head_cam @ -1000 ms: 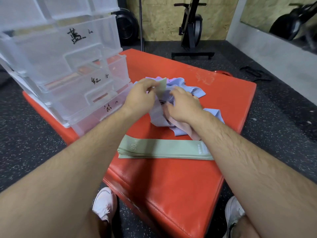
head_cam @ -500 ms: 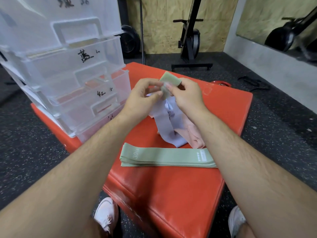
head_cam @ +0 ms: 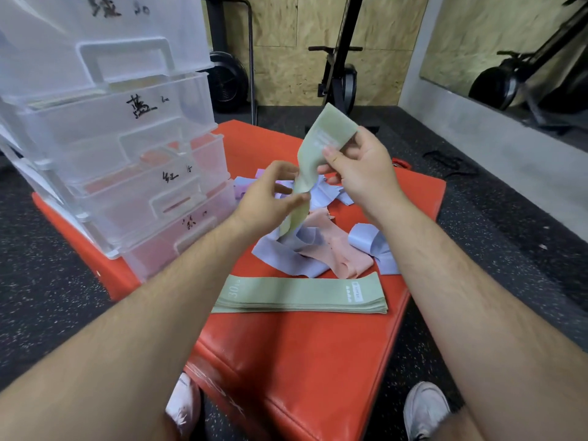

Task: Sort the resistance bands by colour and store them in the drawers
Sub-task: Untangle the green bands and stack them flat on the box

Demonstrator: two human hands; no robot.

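Note:
A green resistance band [head_cam: 310, 160] hangs above the orange mat [head_cam: 305, 351]. My right hand [head_cam: 359, 170] pinches its upper end and my left hand [head_cam: 267, 195] pinches it lower down. Its tail trails into a loose heap of lilac bands [head_cam: 286, 259] and pink bands [head_cam: 337, 249] on the mat. A flat stack of green bands [head_cam: 302, 296] marked 30 lies in front of the heap. The clear plastic drawer unit [head_cam: 121, 148] with handwritten labels stands at the mat's left; its lower drawers sit partly pulled out.
Dark speckled gym floor [head_cam: 496, 249] surrounds the mat. An exercise machine [head_cam: 340, 71] and weight plates [head_cam: 229, 81] stand by the plywood back wall. A mirror runs along the right wall. My two white shoes [head_cam: 426, 405] show below the mat's front edge.
Both hands have lifted the green band up out of the heap; it now hangs stretched out between them, right hand higher, left hand lower.

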